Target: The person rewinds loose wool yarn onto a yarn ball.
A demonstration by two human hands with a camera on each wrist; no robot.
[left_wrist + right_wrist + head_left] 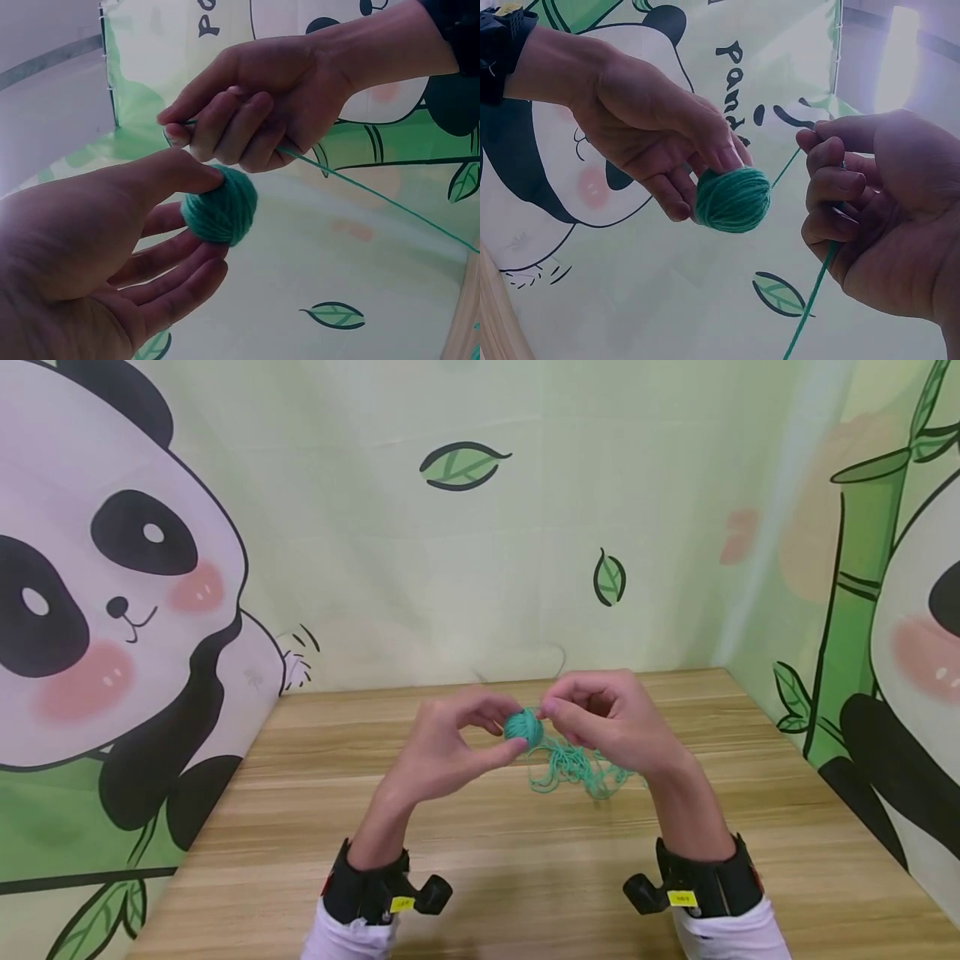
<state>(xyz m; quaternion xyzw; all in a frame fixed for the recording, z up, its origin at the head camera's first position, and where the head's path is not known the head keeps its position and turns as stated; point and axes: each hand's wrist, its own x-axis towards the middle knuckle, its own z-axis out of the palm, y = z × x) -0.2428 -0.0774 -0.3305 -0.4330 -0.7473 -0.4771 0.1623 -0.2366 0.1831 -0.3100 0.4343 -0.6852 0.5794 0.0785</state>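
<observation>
A small ball of teal yarn sits between the thumb and fingers of my left hand, held above the table. In the left wrist view the thumb presses on top of the yarn ball. Close by on the right, my right hand pinches the yarn strand between thumb and forefinger, its other fingers curled around it. From the ball a short taut length runs to those fingertips, and the strand leaves below the right palm. A loose tangle of the same yarn lies on the table beneath.
The wooden table reaches back to a cloth backdrop printed with pandas, leaves and bamboo. More of this cloth stands along the left and right sides. Each wrist wears a black strap with a small camera.
</observation>
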